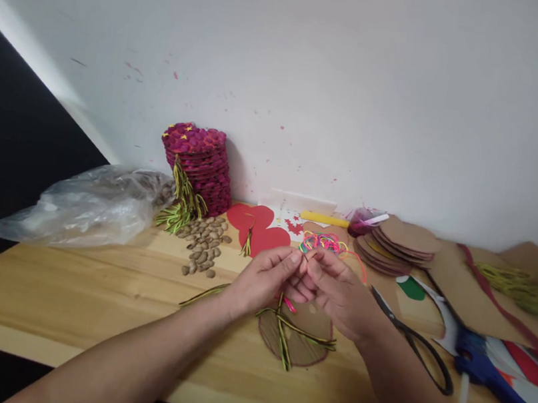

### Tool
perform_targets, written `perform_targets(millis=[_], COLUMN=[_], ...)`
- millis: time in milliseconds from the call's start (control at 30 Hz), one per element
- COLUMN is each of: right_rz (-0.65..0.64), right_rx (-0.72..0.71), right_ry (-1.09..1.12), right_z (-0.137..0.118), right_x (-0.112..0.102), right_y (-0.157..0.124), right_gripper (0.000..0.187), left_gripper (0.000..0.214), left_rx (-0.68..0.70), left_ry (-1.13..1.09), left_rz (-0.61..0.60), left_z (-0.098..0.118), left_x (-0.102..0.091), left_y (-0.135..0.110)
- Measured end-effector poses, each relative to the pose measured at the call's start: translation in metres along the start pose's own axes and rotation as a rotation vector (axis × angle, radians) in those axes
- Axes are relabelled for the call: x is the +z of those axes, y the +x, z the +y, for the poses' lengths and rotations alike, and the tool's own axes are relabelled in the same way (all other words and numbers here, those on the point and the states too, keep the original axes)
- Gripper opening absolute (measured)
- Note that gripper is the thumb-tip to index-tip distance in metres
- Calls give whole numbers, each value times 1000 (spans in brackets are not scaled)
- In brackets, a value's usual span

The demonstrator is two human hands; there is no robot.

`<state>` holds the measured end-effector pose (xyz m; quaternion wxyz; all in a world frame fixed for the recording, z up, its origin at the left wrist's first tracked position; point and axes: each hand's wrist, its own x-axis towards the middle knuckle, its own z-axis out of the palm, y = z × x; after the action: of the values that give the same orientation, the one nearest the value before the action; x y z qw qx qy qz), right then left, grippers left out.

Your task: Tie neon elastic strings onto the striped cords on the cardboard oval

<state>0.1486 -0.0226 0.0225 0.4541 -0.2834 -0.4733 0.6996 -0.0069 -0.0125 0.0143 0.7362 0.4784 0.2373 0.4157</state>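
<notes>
My left hand [270, 276] and my right hand [339, 289] meet above the table, thumbs and fingertips pinched together. Between them is a thin strand of string, mostly hidden by the fingers. Below lies a brown cardboard piece [310, 352] with a dark edge. Strands of green-black yarn [285, 349] lie crossed on it, and a bit of pink string [289, 304] shows beside my fingers. Just behind my hands is a tangle of bright multicoloured string [323, 242]. Two red heart shapes [267, 242] lie to the left, with a small yarn tassel [247, 242] on them.
At left are a plastic bag [91, 202], loose brown shells or seeds [204, 246] and a stack of purple decorated pieces [203, 171]. Rightward are stacked cardboard cutouts [394, 244], black-handled scissors [417, 345], a blue glue gun [490, 376] and green yarn [514, 285]. A wall stands behind.
</notes>
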Motion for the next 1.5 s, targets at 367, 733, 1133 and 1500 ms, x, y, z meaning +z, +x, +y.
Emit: perform_targets(millis=[367, 733, 1133, 1500], right_rz=[89, 366, 375, 312], right_rx=[-57, -130, -62, -69], right_ry=[-69, -67, -37, -15], right_z=[-5, -6, -6, -8], right_x=[-6, -13, -16, -15], right_y=[1, 7, 7, 7], right_gripper=[15, 22, 25, 23], left_gripper=[42, 37, 29, 23], left_rx=[-27, -98, -142, -165], left_ry=[22, 11, -124, -176], left_rz=[-7, 199, 217, 196], left_z=[-5, -13, -12, -9], left_x=[2, 1, -2, -2], left_y=[-1, 2, 3, 3])
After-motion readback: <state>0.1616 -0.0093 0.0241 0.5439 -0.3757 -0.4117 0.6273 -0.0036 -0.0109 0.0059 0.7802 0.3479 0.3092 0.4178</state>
